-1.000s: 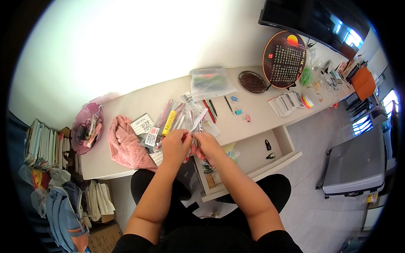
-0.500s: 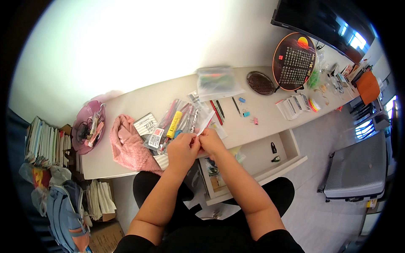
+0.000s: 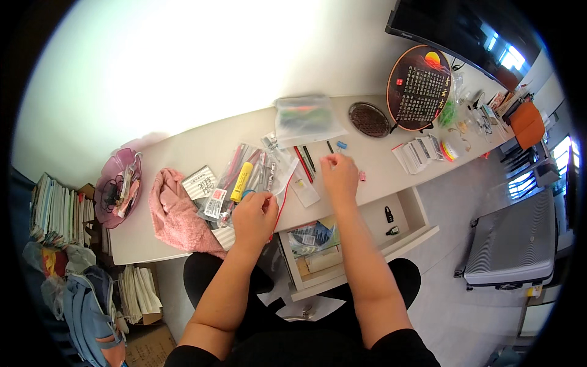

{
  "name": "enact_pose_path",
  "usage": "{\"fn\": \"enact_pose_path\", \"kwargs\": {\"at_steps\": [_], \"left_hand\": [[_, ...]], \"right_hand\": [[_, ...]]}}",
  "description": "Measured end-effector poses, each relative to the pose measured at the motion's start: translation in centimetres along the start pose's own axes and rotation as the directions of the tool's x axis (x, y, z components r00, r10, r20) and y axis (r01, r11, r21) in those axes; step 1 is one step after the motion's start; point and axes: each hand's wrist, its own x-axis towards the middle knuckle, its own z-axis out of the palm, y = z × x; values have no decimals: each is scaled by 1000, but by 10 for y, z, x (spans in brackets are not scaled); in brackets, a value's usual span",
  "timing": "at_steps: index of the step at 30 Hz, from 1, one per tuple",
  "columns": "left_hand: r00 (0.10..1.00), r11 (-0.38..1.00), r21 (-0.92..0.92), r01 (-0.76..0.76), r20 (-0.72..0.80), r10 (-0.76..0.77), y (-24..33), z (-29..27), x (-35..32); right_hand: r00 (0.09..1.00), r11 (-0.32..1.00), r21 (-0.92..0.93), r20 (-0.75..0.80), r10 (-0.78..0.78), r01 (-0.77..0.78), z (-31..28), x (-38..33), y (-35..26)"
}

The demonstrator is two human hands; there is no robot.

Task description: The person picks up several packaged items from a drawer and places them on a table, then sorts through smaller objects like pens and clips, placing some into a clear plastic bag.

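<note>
— That clear bag [image 3: 244,180] of pens, where is it?
— On the surface [image 3: 202,144], beside the pink cloth [image 3: 177,214]. The left hand [image 3: 254,214] pinches its mouth to steady it; the right hand [image 3: 338,174] reaches over loose pens [image 3: 304,162], fingers curled, grip unclear.

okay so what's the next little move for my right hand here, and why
Probably pick up a pen: your right hand hovers just beside the loose pens, while your left hand holds the clear bag of pens by its edge.
</note>
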Motion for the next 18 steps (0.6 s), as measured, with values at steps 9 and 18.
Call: {"fn": "enact_pose_path", "kwargs": {"at_steps": [9,18], "left_hand": [[999,1000,-14,27,24,-26,1,4,0],[998,1000,-18,24,53,-23,6,2,-2]], "right_hand": [[993,960,-281,113,22,10,19,30,20],[982,984,-170,167,91,-62,-1,21,19]]}}
